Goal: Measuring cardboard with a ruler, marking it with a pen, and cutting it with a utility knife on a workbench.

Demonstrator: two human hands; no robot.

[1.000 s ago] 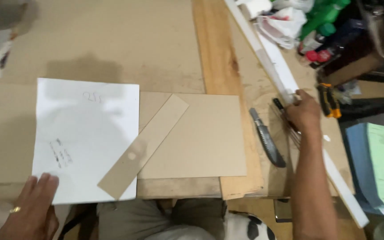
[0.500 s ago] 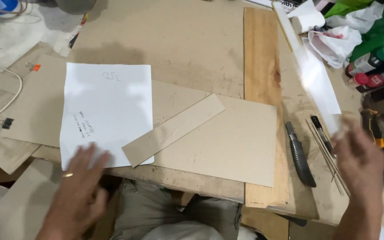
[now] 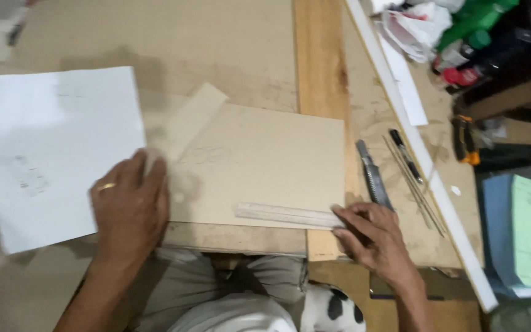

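Observation:
My left hand (image 3: 129, 206) lies flat, fingers spread, on the near left corner of a brown cardboard sheet (image 3: 265, 160), over the lower end of a cardboard strip (image 3: 185, 123) and at the edge of a white paper sheet (image 3: 50, 147). A ring sits on one finger. My right hand (image 3: 373, 237) pinches the right end of a clear plastic ruler (image 3: 284, 215) that lies along the cardboard's near edge. A grey utility knife (image 3: 373, 175) lies just beyond my right hand.
A wooden plank (image 3: 321, 67) runs away from me beside the cardboard. A black pen (image 3: 405, 154) and thin metal rods (image 3: 416, 184) lie right of the knife. A long white strip (image 3: 425, 166) crosses diagonally. Green bottles (image 3: 474, 24), crumpled paper and boxes crowd the far right.
My right hand came in from the right and now holds a ruler on the cardboard's near edge. My left hand moved up onto the cardboard and strip. The view shifted left.

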